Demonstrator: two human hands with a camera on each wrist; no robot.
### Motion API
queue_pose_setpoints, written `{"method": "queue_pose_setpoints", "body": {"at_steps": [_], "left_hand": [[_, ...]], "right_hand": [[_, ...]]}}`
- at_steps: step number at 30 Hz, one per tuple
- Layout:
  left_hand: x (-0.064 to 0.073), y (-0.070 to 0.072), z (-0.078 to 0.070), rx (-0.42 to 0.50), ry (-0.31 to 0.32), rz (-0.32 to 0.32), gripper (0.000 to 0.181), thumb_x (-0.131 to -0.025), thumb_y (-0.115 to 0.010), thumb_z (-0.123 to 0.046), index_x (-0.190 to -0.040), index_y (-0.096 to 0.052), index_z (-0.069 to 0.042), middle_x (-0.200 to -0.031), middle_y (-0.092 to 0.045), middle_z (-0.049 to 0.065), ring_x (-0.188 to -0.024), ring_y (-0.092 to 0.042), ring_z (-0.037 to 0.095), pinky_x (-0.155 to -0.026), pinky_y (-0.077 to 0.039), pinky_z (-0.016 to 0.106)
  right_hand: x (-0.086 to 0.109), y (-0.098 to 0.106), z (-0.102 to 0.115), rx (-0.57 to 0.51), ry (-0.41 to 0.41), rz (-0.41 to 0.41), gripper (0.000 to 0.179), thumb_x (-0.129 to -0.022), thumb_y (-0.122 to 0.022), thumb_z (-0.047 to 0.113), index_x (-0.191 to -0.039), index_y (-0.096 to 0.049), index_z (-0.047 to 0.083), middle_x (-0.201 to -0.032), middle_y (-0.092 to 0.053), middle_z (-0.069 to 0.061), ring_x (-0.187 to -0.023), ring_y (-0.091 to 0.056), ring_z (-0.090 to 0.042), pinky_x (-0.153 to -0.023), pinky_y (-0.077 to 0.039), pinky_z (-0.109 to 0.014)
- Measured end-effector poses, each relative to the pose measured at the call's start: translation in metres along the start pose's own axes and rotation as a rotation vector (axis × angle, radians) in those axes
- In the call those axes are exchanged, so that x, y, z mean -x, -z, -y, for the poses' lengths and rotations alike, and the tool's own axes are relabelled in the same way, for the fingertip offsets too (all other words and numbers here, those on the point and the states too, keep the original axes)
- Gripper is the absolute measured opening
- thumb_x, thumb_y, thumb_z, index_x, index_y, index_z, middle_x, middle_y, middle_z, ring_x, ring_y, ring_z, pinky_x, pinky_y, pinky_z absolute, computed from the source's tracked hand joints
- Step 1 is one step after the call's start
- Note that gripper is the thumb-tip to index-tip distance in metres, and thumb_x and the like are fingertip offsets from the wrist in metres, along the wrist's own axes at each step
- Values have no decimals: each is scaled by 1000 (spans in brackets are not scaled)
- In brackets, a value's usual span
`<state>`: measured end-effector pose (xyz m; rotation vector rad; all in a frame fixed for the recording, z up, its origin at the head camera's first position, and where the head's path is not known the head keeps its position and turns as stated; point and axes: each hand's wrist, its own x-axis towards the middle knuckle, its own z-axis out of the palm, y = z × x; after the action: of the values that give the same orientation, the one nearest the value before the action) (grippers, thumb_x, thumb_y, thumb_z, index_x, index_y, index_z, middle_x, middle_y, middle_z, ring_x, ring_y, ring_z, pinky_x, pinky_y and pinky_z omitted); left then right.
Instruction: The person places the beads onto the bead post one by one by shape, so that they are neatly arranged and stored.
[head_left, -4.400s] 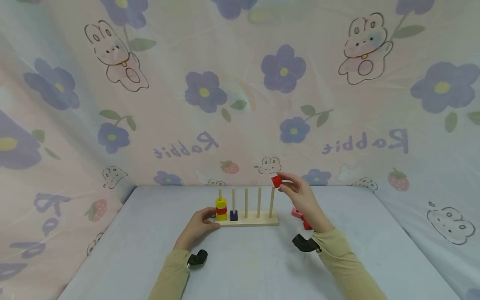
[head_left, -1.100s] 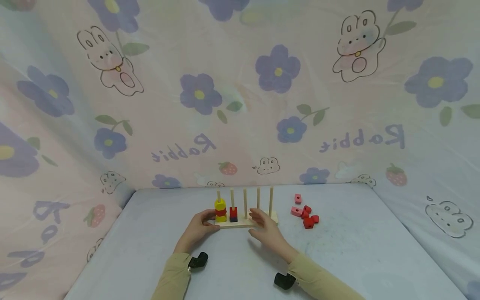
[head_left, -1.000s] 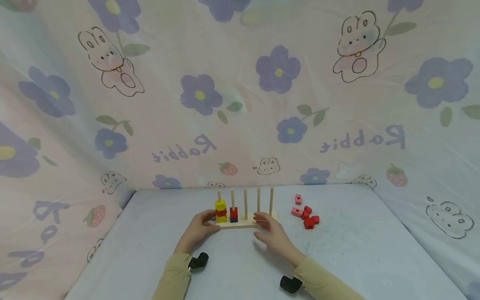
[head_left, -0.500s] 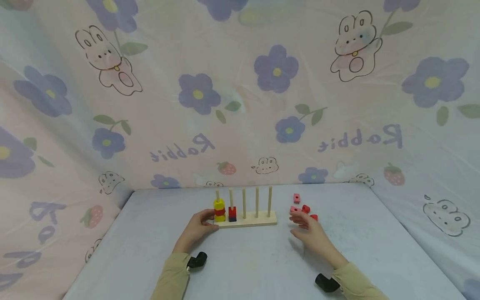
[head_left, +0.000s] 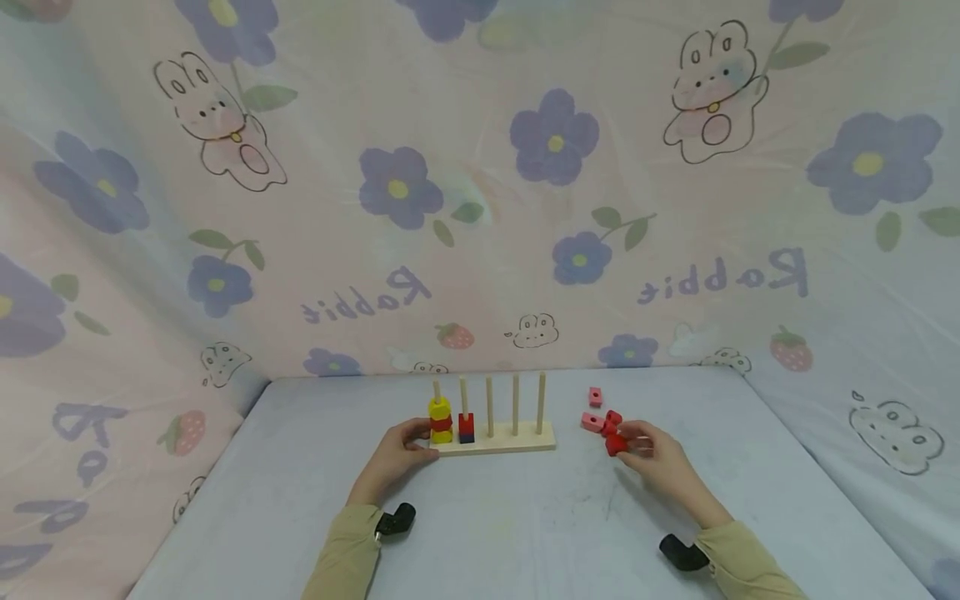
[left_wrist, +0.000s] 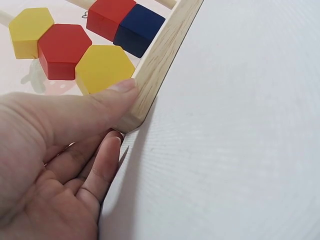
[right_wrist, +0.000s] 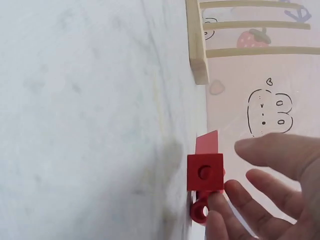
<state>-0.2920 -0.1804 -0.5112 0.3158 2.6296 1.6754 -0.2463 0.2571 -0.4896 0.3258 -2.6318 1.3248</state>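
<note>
My left hand [head_left: 399,457] grips the left end of the wooden peg stand [head_left: 498,444]; in the left wrist view the thumb lies on its base. The first peg carries a yellow, red and yellow hexagonal bead [left_wrist: 65,47]. On the second peg a red square bead [head_left: 466,423] sits atop a dark blue square bead [head_left: 467,437]. Further right, my right hand [head_left: 663,467] reaches into the loose beads, fingers around a red square bead [right_wrist: 205,164]. In the right wrist view the thumb stands apart from that bead, while fingertips are just beside it.
Two pink beads [head_left: 592,422] and several red beads [head_left: 614,417] lie to the right of the stand. Three bare pegs [head_left: 515,404] rise from its middle and right. A patterned curtain [head_left: 480,250] borders the back of the white table [head_left: 510,533].
The red square bead my right hand held up is now on the second peg over the dark blue one. That hand has since moved right to the loose beads. The left hand stays put.
</note>
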Motion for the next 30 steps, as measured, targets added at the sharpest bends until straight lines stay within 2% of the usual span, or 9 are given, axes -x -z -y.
{"method": "queue_pose_setpoints", "body": {"at_steps": [4,6,11,19,30], "left_hand": [[0,0,0,-1,-1,14,53,-79,-77,-6,-128,-57,-3,-117,-61,13,-86,-58,22,-79,-50,34],[-1,0,4,-8,3,17,54,-79,-78,-10,-128,-57,-5,-117,-61,12,-84,-58,20,-78,-50,32],[1,0,4,-10,-5,20,54,-79,-78,-12,-128,-57,-4,-117,-61,12,-85,-58,21,-78,-50,32],[-1,1,5,-32,12,47,53,-81,-77,-16,-129,-57,-10,-123,-60,9,-94,-56,21,-84,-48,37],[-1,0,2,-26,20,18,55,-79,-79,-14,-128,-58,-7,-116,-62,9,-87,-58,20,-80,-49,33]], "right_hand": [[-4,-4,-2,37,26,-18,37,-82,-71,-1,-116,-58,-4,-107,-62,-17,-92,-62,-28,-79,-53,-38],[-7,-7,-2,63,20,-24,37,-82,-72,0,-116,-59,-3,-105,-63,-15,-90,-62,-26,-77,-53,-34],[-13,-12,3,87,1,-28,39,-80,-75,5,-115,-60,-2,-102,-63,-12,-84,-60,-22,-71,-52,-27],[-20,-16,2,80,-65,-19,41,-80,-75,3,-117,-59,-3,-106,-62,-14,-87,-60,-24,-68,-53,-29],[-22,-19,3,133,-38,-37,37,-80,-77,8,-113,-62,-1,-101,-62,-11,-85,-57,-22,-66,-50,-28]]}}
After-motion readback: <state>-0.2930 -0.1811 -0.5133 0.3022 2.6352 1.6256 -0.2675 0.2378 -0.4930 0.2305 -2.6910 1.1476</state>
